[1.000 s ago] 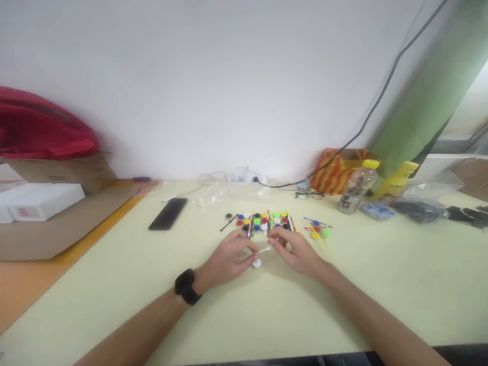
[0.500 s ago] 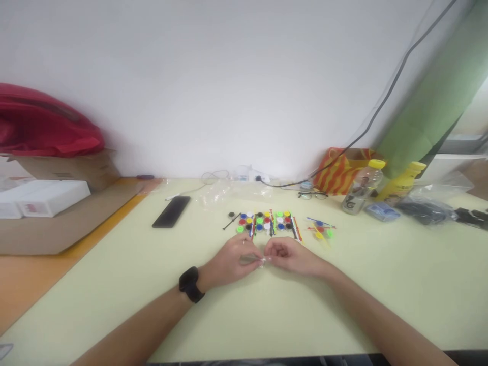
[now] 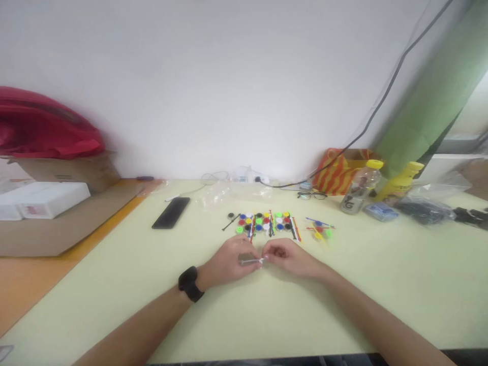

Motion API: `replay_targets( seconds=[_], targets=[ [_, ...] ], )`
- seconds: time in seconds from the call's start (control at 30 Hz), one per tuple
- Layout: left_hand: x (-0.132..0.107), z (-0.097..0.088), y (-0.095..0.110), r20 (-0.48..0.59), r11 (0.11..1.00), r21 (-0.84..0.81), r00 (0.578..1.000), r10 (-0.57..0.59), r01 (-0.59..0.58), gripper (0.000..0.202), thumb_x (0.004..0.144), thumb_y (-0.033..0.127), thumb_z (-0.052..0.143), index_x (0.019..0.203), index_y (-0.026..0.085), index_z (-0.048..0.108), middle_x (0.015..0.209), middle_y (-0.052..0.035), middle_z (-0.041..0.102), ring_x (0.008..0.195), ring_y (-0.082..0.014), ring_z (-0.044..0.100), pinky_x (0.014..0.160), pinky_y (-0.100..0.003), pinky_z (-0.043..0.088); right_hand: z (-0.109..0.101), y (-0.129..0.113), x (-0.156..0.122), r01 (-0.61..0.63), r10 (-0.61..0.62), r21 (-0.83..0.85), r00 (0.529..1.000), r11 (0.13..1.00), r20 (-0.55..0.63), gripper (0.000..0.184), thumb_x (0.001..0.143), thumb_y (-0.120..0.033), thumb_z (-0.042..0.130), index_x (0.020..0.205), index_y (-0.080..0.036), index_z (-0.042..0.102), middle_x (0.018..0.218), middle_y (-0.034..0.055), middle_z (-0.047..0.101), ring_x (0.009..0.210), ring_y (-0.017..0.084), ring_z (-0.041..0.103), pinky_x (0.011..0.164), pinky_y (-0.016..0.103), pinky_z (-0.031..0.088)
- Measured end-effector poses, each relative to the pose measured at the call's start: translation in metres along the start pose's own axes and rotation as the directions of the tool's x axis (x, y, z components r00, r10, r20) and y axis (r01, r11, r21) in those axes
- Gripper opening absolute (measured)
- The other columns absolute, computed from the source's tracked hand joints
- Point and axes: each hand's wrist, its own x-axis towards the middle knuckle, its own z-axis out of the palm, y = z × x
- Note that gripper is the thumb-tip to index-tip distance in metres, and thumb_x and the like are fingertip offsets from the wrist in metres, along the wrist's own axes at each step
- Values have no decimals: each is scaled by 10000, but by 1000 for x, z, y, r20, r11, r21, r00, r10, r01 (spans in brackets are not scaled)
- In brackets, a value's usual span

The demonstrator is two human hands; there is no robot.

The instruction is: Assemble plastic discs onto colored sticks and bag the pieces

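A person sits or stands at a pale yellow-green table (image 3: pixel 229 325), both bare hands near its middle, a black watch (image 3: pixel 190 283) on the left wrist. The left hand (image 3: pixel 231 259) pinches a slim white piece (image 3: pixel 249 261) between thumb and forefinger; it lies crosswise, low over the tabletop. The right hand (image 3: pixel 292 259) meets its tip, thumb and forefinger drawn together, other fingers curled; from here I cannot tell whether they grip it. Just beyond the hands lie rows of coloured discs (image 3: pixel 259 227) with thin coloured sticks between them, and a looser group of coloured pieces (image 3: pixel 319 230) is to the right. A dark phone (image 3: pixel 171 212) rests to the left. Farther right are folded glasses (image 3: pixel 311 195), a striped bag (image 3: pixel 331 175) and two yellow-capped bottles (image 3: pixel 360 188).
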Motion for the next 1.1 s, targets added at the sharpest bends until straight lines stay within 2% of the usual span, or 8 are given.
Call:
replay_targets(
  seconds=[0.27, 0.73, 0.9, 1.1],
  targets=[
    [1, 1, 0, -3, 1000, -8, 1000, 13, -13, 86, 901, 308, 730, 889, 231, 765, 830, -29, 711, 810, -179, 605, 763, -301, 481, 4, 5, 1, 23, -23, 49, 1000, 999, 8, 180, 955, -316, 617, 878, -175, 699, 802, 18, 630, 692, 141, 515, 637, 261, 390],
    [2, 1, -2, 19, 998, 15, 998, 54, -54, 115, 925, 318, 707, 851, 231, 723, 844, -22, 717, 828, -183, 601, 800, -318, 471, 3, 3, -1, 33, -34, 17, 999, 999, 38, 145, 944, -260, 611, 870, -170, 696, 721, -9, 557, 645, 124, 460, 590, 247, 341],
    [3, -1, -2, 60, 993, 71, 994, 88, -92, 143, 942, 312, 678, 832, 220, 690, 837, -26, 707, 826, -190, 614, 826, -339, 463, 5, 4, -1, 38, -38, -30, 999, 999, 15, 127, 938, -224, 601, 861, -175, 690, 701, -23, 531, 631, 119, 438, 581, 246, 329],
    [5, -1, 2, 136, 979, 136, 982, 134, -153, 158, 892, 329, 739, 838, 217, 642, 862, -15, 709, 831, -191, 645, 907, -363, 446, 5, 1, -3, 23, -20, -94, 1000, 995, 23, 134, 955, -230, 573, 896, -183, 684, 701, -34, 520, 623, 118, 436, 568, 243, 330]
  ],
)
